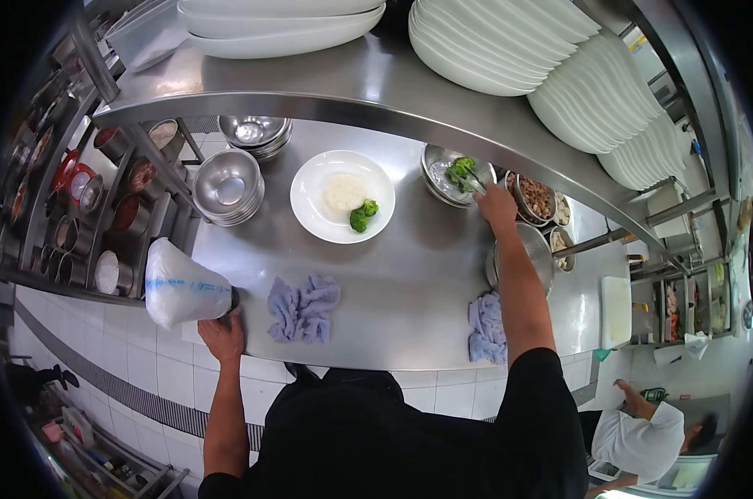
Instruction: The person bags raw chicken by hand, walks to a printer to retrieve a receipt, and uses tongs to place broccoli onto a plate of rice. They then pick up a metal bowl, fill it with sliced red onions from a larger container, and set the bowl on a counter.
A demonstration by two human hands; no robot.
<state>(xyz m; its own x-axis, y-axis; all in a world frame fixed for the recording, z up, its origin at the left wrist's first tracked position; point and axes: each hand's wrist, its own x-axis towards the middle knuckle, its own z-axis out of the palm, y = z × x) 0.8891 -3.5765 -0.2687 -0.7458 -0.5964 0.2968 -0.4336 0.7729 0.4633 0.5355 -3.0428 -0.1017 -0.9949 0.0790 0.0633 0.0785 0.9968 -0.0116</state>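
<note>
On the steel counter stands a white plate (308,211) with a mound of rice (344,193) and broccoli (359,219) at its lower right. My right hand (497,208) is closed on metal tongs (473,182), whose tips are at broccoli (460,169) in a steel bowl (437,160) at the right back. At the counter's front left edge, my left hand (223,334) is closed beside the dark tip of a filled white piping bag (185,287); what its fingers grip is hidden.
Two purple cloths (303,309) lie near the front edge. Stacked steel bowls (228,187) stand left, food containers (536,200) right. White plates (476,50) fill the overhead shelf (310,86). A co-worker (643,441) is at the lower right.
</note>
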